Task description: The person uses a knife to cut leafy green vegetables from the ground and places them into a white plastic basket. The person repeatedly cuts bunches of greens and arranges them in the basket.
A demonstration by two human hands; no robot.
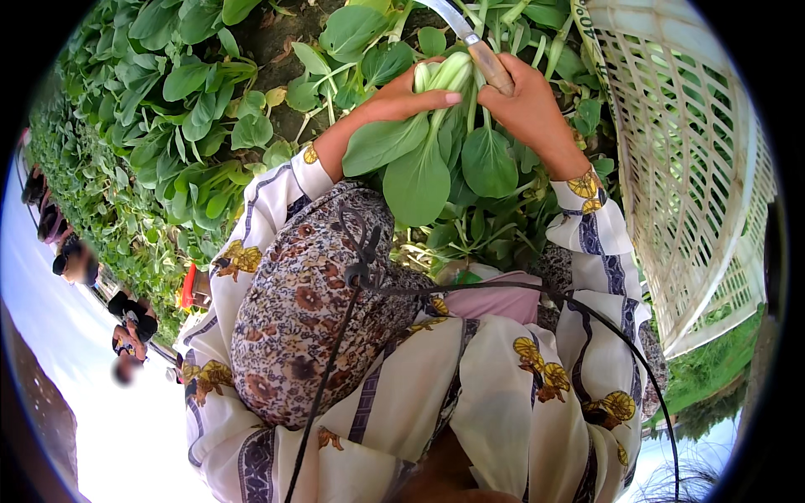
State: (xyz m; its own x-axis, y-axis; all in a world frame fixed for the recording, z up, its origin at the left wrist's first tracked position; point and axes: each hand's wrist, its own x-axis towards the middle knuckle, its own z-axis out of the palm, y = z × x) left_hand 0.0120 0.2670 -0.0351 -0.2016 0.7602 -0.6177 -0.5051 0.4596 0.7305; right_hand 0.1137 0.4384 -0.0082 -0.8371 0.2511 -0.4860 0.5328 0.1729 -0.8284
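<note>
A head of bok choy (417, 170) rests in my left hand (409, 94), its pale stem base pointing up and away and its broad leaves hanging toward my knees. My left thumb lies across the stems. In my right hand (528, 107) is the wooden handle of a sickle (490, 66). Its curved metal blade reaches up and left, out of the top of the view. The right hand is close beside the bok choy; leaves hide whether its fingers also touch the stems.
On the right stands a white plastic lattice crate (685, 138), tilted in the view. Growing leafy greens (195, 82) fill the left and top. Several people are at the far left, among them a person (132, 320) in dark clothing. A black cord (465, 286) crosses my lap.
</note>
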